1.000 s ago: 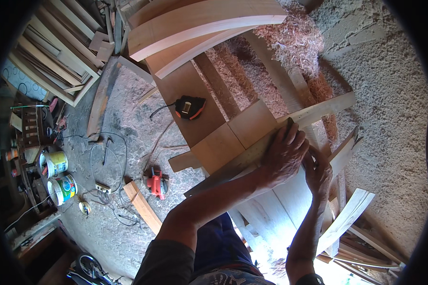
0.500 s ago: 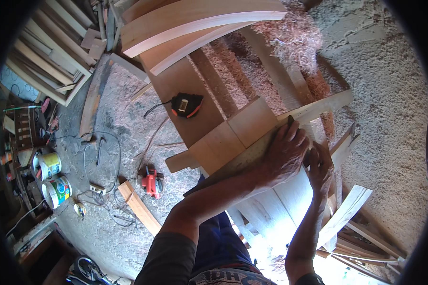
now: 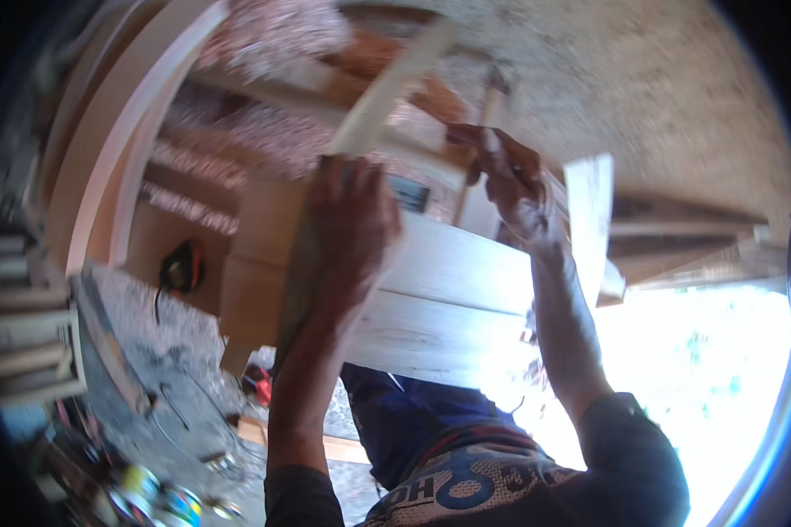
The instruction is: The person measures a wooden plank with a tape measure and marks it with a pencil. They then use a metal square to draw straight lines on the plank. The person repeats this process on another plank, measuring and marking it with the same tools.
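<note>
My left hand is closed over a dark, narrow wooden strip, which lies across several boards. Pale planks extend to the right of that hand, and light brown wooden blocks adjoin the strip on its left. A long pale batten sticks out beyond my left fingertips. My right hand is raised off the planks near their far right end, its fingers curled together and blurred. Whatever may be between those fingers is too small to make out.
A black and orange tape measure rests on a board at left. Curved wooden pieces stand at far left, beside heaped shavings. A red power tool, cables and buckets are on the floor. Bright light floods the lower right.
The view has swung round, so the workpieces appear turned and shifted left. My right hand has moved away from my left hand and lifted; my left hand stays on the strip.
</note>
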The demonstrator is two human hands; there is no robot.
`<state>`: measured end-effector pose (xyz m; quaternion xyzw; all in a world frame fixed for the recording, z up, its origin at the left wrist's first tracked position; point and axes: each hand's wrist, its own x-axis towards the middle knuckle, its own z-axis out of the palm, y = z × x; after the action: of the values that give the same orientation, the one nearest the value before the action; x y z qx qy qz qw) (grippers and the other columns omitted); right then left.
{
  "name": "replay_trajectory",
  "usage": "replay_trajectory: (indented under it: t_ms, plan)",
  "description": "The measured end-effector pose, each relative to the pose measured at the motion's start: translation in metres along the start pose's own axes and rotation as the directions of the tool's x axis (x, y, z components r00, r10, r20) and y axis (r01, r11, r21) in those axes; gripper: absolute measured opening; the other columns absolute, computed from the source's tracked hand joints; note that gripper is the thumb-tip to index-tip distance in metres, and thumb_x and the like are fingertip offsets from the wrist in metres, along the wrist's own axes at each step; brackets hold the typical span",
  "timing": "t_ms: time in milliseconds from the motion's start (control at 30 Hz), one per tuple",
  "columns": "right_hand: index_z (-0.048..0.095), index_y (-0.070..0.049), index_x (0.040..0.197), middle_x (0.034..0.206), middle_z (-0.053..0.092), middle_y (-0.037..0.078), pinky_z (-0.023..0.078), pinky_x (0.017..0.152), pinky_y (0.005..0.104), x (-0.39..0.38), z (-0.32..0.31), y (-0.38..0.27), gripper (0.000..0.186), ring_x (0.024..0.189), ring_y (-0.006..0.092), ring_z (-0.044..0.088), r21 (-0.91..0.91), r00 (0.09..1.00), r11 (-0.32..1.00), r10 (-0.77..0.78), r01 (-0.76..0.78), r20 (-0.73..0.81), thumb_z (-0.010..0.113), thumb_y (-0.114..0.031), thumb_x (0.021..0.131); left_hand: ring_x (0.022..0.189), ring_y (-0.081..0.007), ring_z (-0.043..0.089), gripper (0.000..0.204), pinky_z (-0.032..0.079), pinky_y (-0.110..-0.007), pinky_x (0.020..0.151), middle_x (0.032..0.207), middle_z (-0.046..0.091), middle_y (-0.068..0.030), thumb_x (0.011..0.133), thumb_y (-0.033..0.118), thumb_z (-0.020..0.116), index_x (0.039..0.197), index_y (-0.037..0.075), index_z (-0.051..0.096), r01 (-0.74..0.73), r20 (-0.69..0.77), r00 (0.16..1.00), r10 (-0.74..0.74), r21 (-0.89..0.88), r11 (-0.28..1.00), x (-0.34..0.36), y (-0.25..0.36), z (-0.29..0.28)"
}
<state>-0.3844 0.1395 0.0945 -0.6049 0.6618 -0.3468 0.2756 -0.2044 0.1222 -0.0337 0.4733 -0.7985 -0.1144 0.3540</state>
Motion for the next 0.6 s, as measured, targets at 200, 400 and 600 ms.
replay_trajectory:
  t_ms: [200,400,600]
  plan:
    - [0.068,-0.003,0.127,0.105,0.075,0.014,0.056,0.066,0.0326,-0.06,-0.089,0.019,0.062,0.07,0.0162,0.067,0.021,0.985,0.994,0.105,-0.103,-0.134,0.045,-0.056,0.106,0.107,-0.0384,0.057,0.022,0.05,-0.05,0.094,0.106,0.06,-0.0179,0.091,0.007,0.062,0.112,0.002,0.06,-0.103,0.17,0.981,0.088,0.084,0.991,0.022,0.038,-0.026]
    - [0.07,0.0,0.123,0.096,0.073,0.02,0.056,0.078,0.0416,-0.108,-0.11,0.059,0.069,0.084,0.0269,0.071,0.06,0.963,0.99,0.14,-0.129,-0.229,0.041,-0.06,0.106,0.11,-0.0392,0.058,0.021,0.048,-0.051,0.096,0.112,0.06,-0.0204,0.096,0.009,0.059,0.115,0.001,0.06,-0.094,0.199,0.978,0.058,0.18,0.979,0.016,0.045,-0.022]
    - [0.069,0.003,0.122,0.1,0.072,0.021,0.055,0.082,0.0447,-0.142,-0.106,0.066,0.065,0.092,0.0314,0.071,0.099,0.951,0.971,0.233,-0.217,-0.204,0.042,-0.055,0.107,0.114,-0.04,0.057,0.023,0.045,-0.051,0.1,0.118,0.061,-0.0204,0.097,0.009,0.059,0.119,0.001,0.06,-0.126,0.202,0.976,0.086,0.192,0.973,0.009,0.037,-0.015]
